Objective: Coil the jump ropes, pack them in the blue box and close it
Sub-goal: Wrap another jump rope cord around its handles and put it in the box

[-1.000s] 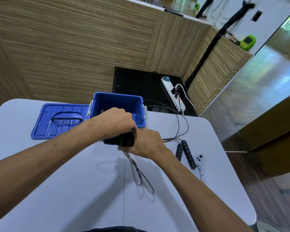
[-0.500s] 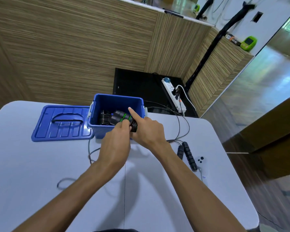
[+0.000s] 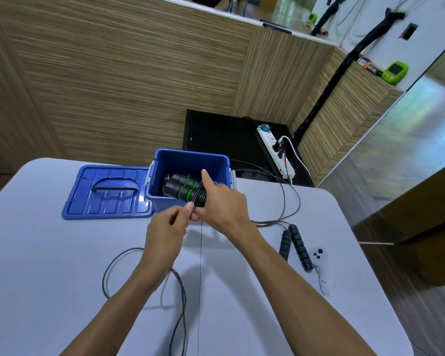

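Observation:
My right hand point(image 3: 222, 205) grips a pair of black jump-rope handles with green rings point(image 3: 184, 188), with cord wound round their near end; its index finger points out over the open blue box point(image 3: 190, 160). The handles' far ends reach over the box's front rim. My left hand point(image 3: 168, 228) pinches the black cord point(image 3: 113, 265) just below the handles; the cord trails in a loose loop on the white table point(image 3: 49, 291). A second rope with black ribbed handles point(image 3: 296, 246) lies to the right, its cord looping behind the box. The blue lid point(image 3: 108, 192) lies flat left of the box.
A small white controller point(image 3: 319, 263) lies right of the ribbed handles, near the table's right edge. Beyond the table are a wooden panelled wall, a black mat and a white power strip point(image 3: 275, 150) on the floor.
The handles went from above the table to the box's front rim. My left hand let go of them, drew back toward me and now pinches the cord, whose loop has spread leftward.

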The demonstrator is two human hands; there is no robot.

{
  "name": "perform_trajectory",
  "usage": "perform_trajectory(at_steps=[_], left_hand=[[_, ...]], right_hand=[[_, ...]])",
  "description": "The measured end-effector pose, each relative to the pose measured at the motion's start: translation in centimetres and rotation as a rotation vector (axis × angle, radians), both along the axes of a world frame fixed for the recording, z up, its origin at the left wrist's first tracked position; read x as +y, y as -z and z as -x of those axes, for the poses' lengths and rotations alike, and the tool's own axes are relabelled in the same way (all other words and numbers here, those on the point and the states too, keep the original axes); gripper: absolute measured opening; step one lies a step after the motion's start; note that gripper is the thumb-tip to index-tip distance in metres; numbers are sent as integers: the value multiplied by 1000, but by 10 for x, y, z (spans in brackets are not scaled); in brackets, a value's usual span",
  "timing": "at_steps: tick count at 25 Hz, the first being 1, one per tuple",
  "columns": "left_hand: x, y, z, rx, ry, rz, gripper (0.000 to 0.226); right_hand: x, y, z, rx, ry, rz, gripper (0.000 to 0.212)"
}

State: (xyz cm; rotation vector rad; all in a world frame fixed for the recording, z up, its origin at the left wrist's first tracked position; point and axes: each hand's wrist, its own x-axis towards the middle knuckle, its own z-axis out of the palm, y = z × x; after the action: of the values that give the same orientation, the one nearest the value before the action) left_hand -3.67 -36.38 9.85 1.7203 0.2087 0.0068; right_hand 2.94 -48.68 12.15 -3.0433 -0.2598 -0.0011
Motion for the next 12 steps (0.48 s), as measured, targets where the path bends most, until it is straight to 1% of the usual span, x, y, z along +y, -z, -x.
perform_trajectory(at_steps=[2,4,5,7,8,12], left_hand=[[5,-4,2,-65,-50,-73,36],[10,-9,2,-87,-60,-24,35],[13,-11,3,-85,-55,29,35],[20,-12,3,-72,-38,115,35],[22,-10,2,-65,-26,118,35],[29,2,5,-57,-30,-21,34]], right_hand=[[12,-4,-3,14,-9,-42,71],[23,-8,-6,0,-29,-71,52],[28,-10,-7,-3,-36,-73,48],[37,-11,-10,-4,-50,-58,46],[40,-10,-11,-5,-56,-54,46],[45,-5,-16,21,-75,-81,52]])
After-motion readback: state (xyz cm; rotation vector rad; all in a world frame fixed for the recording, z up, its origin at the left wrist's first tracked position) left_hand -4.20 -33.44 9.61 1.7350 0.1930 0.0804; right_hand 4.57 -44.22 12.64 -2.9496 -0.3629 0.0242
